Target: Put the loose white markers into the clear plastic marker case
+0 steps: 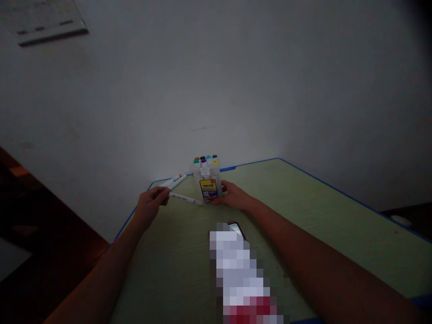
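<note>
Pinched by one end in my left hand point(153, 201) is a white marker point(184, 198), its far tip slanting down to the right beside the marker case. My right hand point(229, 196) grips the lower right side of the clear plastic marker case point(209, 186), which stands upright on the table. Several markers with coloured caps point(203, 161), among them green, purple, blue and yellow, stick up out of the case. Behind my left hand, white markers point(174, 181) lie on the tabletop, partly covered by the fingers.
The pale green table point(303, 207) has a blue edge and meets a grey wall point(216, 81). In front of the case lies a phone-like object point(236, 228), mostly hidden by a pixelated patch. A dark reddish area is at the left, beyond the table edge.
</note>
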### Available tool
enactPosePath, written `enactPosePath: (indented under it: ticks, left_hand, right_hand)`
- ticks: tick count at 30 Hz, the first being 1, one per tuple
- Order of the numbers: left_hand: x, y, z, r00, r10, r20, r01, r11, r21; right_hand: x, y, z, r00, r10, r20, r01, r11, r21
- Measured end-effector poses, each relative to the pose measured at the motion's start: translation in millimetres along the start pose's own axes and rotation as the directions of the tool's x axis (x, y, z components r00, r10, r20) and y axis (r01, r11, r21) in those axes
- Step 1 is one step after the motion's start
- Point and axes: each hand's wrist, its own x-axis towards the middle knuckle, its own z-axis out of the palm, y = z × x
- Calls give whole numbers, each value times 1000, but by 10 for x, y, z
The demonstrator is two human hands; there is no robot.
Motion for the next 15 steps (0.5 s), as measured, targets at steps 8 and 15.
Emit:
enactPosePath:
  ticks: [8, 15]
  left_hand:
    - [-11, 5, 19, 998, 27, 64, -30, 999, 33]
    - [-3, 5, 2, 1000, 14, -4, -14, 1000, 8]
  right_hand:
    - [-1, -6, 3, 1000, -3, 4, 3, 1000, 4]
    - [11, 16, 14, 1000, -2, -2, 2, 1000, -6]
